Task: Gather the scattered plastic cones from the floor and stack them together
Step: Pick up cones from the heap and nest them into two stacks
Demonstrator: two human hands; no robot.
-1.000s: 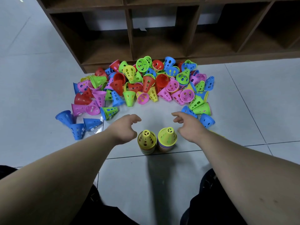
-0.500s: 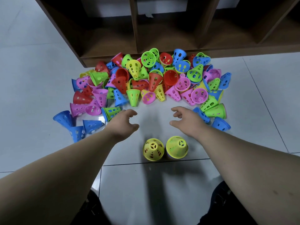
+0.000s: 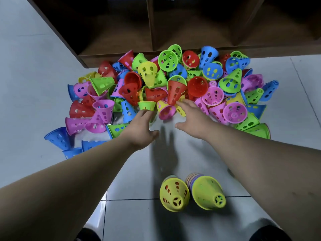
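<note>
A heap of perforated plastic cones (image 3: 196, 87) in red, green, blue, pink and yellow lies on the grey floor in front of a shelf. Two stacks stand near me: one topped by a yellow cone (image 3: 174, 194), one topped by a yellow-green cone (image 3: 207, 193). My left hand (image 3: 141, 129) reaches with spread fingers to a small green cone (image 3: 146, 105) at the heap's front edge and holds nothing. My right hand (image 3: 192, 119) stretches out over a pink-and-yellow cone (image 3: 165, 109), fingertips by a red cone (image 3: 175, 92), gripping nothing.
A dark brown wooden shelf unit (image 3: 152, 25) with open compartments stands right behind the heap. Loose blue cones (image 3: 58, 138) lie apart at the left. Bare grey tiles (image 3: 163, 153) separate the heap from the two stacks. My knees show at the bottom edge.
Both hands have moved forward from beside the two stacks to the front edge of the heap. My head has come closer and lower, so the stacks now sit near the bottom.
</note>
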